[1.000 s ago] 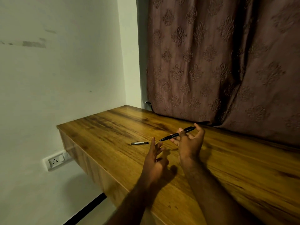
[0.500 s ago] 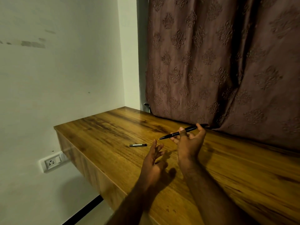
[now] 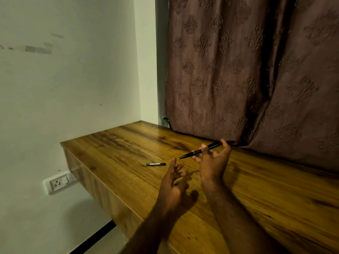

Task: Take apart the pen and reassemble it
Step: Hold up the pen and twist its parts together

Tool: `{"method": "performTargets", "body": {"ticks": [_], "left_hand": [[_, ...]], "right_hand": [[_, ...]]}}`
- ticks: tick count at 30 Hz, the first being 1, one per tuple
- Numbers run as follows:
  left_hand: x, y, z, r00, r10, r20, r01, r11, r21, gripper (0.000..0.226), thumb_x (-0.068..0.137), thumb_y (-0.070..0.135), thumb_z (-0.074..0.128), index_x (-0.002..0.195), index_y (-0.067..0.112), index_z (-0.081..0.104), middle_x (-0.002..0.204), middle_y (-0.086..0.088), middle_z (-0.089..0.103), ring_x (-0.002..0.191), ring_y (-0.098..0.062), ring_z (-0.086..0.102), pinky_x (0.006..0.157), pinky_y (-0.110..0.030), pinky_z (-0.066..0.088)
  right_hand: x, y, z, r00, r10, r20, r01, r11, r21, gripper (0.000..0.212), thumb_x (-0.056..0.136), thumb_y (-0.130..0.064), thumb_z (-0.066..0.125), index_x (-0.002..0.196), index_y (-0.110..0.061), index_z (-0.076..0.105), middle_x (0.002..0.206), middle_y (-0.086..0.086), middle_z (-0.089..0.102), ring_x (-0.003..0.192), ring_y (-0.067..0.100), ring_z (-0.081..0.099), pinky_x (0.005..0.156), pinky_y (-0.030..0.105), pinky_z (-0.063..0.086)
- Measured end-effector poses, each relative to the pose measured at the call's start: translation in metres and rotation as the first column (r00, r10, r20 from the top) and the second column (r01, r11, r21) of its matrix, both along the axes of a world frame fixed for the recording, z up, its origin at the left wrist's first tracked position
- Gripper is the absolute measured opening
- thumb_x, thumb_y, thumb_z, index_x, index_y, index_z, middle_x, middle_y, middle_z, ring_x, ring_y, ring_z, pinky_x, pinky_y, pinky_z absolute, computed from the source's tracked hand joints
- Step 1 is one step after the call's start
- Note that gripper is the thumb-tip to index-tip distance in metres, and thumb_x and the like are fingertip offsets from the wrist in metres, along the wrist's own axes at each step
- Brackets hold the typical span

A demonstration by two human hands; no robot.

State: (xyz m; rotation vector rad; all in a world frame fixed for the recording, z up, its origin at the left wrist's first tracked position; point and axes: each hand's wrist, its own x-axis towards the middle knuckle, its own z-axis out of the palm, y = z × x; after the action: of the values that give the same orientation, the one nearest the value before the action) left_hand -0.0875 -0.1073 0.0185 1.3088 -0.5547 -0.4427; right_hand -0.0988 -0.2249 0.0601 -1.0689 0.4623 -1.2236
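My right hand point(image 3: 212, 162) holds a slim black pen point(image 3: 196, 153) between thumb and fingers above the wooden desk point(image 3: 128, 154), the pen's tip pointing left and slightly down. A short dark pen part with a pale stripe point(image 3: 156, 164) lies flat on the desk, to the left of both hands. My left hand point(image 3: 172, 186) hovers lower and nearer, fingers spread and holding nothing, its fingertips just right of that loose part.
A brown patterned curtain point(image 3: 247, 70) hangs along the desk's back edge. A white wall point(image 3: 64, 79) stands to the left, with a power socket point(image 3: 57, 183) below the desk's left edge. The desk's near-left edge drops to the floor.
My right hand has shifted the pen slightly to the right and up, toward the curtain. My left hand stays spread near the loose part. The view has tilted a little.
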Motion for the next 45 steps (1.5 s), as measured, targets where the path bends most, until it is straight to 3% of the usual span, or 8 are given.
{"method": "performTargets", "body": {"ticks": [7, 13, 17, 22, 28, 33, 41, 45], "left_hand": [[0.0037, 0.0008, -0.0016, 0.980, 0.046, 0.191, -0.063, 0.994, 0.084, 0.078, 0.088, -0.015, 0.046, 0.149, 0.028, 0.022, 0.143, 0.001, 0.047, 0.116, -0.011, 0.053, 0.070, -0.014, 0.050], [0.0043, 0.0005, -0.0033, 0.981, 0.051, 0.188, -0.068, 0.994, 0.087, 0.078, 0.088, -0.014, 0.046, 0.149, 0.029, 0.022, 0.143, 0.002, 0.047, 0.118, -0.013, 0.053, 0.075, -0.019, 0.049], [0.0053, 0.0006, -0.0033, 0.979, 0.062, 0.194, -0.082, 0.992, 0.099, 0.078, 0.088, -0.014, 0.046, 0.149, 0.029, 0.022, 0.143, 0.002, 0.047, 0.118, -0.013, 0.053, 0.074, -0.018, 0.050], [0.0018, 0.0024, -0.0012, 0.988, 0.016, 0.151, -0.026, 0.997, 0.066, 0.074, 0.089, -0.013, 0.047, 0.147, 0.029, 0.025, 0.137, 0.001, 0.048, 0.104, -0.011, 0.055, 0.059, -0.009, 0.050], [0.0056, 0.0011, -0.0038, 0.982, 0.050, 0.183, -0.065, 0.995, 0.077, 0.075, 0.089, -0.010, 0.050, 0.150, 0.026, 0.022, 0.143, 0.000, 0.047, 0.117, -0.014, 0.054, 0.068, -0.010, 0.050], [0.0056, 0.0008, -0.0050, 0.977, 0.056, 0.207, -0.074, 0.994, 0.080, 0.075, 0.089, -0.011, 0.049, 0.150, 0.025, 0.022, 0.143, 0.000, 0.047, 0.115, -0.013, 0.054, 0.068, -0.010, 0.050], [0.0018, 0.0015, -0.0011, 0.985, 0.023, 0.173, -0.031, 0.999, 0.042, 0.074, 0.089, -0.014, 0.047, 0.148, 0.025, 0.023, 0.141, -0.003, 0.046, 0.109, -0.014, 0.055, 0.061, -0.008, 0.049], [-0.0003, 0.0025, 0.0020, 0.988, 0.030, 0.148, -0.035, 0.999, 0.033, 0.074, 0.089, -0.013, 0.049, 0.149, 0.023, 0.022, 0.141, -0.004, 0.046, 0.109, -0.015, 0.055, 0.060, -0.008, 0.049]], "right_hand": [[-0.0047, 0.0016, 0.0033, 0.999, -0.036, 0.003, 0.036, 0.999, 0.012, 0.060, 0.092, -0.003, 0.060, 0.140, -0.024, 0.031, 0.114, 0.015, 0.057, 0.082, 0.023, 0.070, 0.060, 0.032, 0.060], [-0.0070, 0.0009, 0.0031, 0.999, -0.038, -0.011, 0.038, 0.999, -0.005, 0.056, 0.092, -0.002, 0.059, 0.138, -0.021, 0.033, 0.096, 0.004, 0.059, 0.079, 0.021, 0.070, 0.059, 0.033, 0.060], [-0.0069, 0.0006, 0.0067, 0.998, -0.055, 0.014, 0.055, 0.998, -0.017, 0.059, 0.092, -0.002, 0.058, 0.141, -0.021, 0.030, 0.095, -0.006, 0.054, 0.069, 0.008, 0.070, 0.060, 0.032, 0.060], [-0.0063, 0.0027, 0.0019, 0.999, -0.036, -0.016, 0.036, 0.999, -0.026, 0.057, 0.092, -0.003, 0.059, 0.138, -0.022, 0.031, 0.107, 0.013, 0.060, 0.077, 0.018, 0.071, 0.060, 0.033, 0.060], [-0.0054, 0.0014, 0.0024, 1.000, -0.022, 0.016, 0.022, 0.999, 0.032, 0.056, 0.093, -0.001, 0.057, 0.138, -0.022, 0.032, 0.116, 0.017, 0.056, 0.091, 0.027, 0.070, 0.057, 0.030, 0.060], [-0.0060, 0.0013, 0.0028, 0.998, -0.019, 0.061, 0.016, 0.998, 0.058, 0.057, 0.093, 0.000, 0.057, 0.139, -0.021, 0.030, 0.112, 0.017, 0.060, 0.090, 0.019, 0.069, 0.056, 0.027, 0.059], [-0.0072, 0.0023, 0.0024, 0.998, -0.023, 0.059, 0.021, 0.999, 0.033, 0.053, 0.094, -0.002, 0.055, 0.138, -0.022, 0.032, 0.110, 0.020, 0.063, 0.096, 0.029, 0.069, 0.058, 0.031, 0.061], [-0.0090, 0.0030, 0.0032, 0.998, -0.019, 0.052, 0.018, 1.000, 0.024, 0.050, 0.094, -0.002, 0.056, 0.135, -0.019, 0.034, 0.100, 0.016, 0.065, 0.084, 0.026, 0.071, 0.056, 0.030, 0.060]]}}
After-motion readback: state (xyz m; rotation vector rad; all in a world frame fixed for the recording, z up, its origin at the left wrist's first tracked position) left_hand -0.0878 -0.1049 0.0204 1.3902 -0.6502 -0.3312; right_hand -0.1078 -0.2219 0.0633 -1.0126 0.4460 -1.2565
